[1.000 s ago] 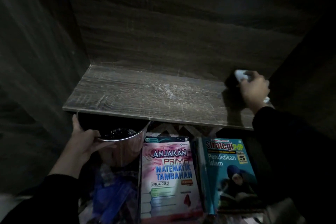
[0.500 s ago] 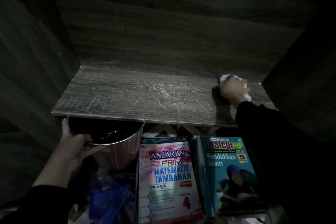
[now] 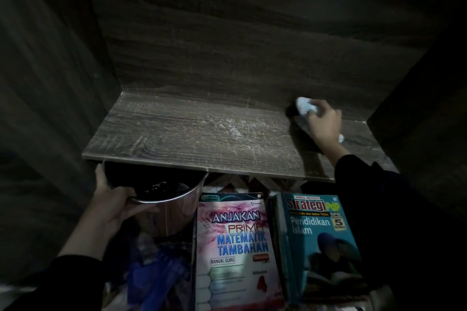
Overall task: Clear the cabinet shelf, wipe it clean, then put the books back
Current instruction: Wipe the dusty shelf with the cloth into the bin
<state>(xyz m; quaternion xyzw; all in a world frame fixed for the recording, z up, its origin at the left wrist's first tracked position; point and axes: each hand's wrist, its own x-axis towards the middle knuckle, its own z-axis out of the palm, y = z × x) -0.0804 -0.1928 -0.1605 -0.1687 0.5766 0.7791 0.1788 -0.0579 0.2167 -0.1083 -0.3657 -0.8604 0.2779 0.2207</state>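
Wiping is the step in hand, by our reading. The shelf (image 3: 177,139) carries no books, so the clearing looks done.

Our right hand (image 3: 324,121) grasps a white cloth (image 3: 305,106), fingers curled round the wad, and presses it at the back right corner of the shelf, where the board meets the back wall (image 3: 227,58). A small end of the cloth pokes out below the hand on its right side.

Our left hand (image 3: 113,199) clasps the rim of a metal pot (image 3: 177,207), held just under the front left edge of the shelf. We guess it is there to catch what gets swept off. Something dark lies inside it, too dim to name.

A pale patch of dust (image 3: 232,129), with scratchy streaks round it, lies across the middle of the shelf, well apart from the cloth. So we judge most of the board is not yet wiped.

Below the front edge two books lie flat, covers up, side by side: the pink book (image 3: 237,247) and, just to its right, the teal book (image 3: 321,240), which seems to top a small stack. None is back on the shelf. Whether more wait out of view we cannot tell.

We put ourselves roughly a third through: cleared, wiping begun at one corner, putting back untouched.
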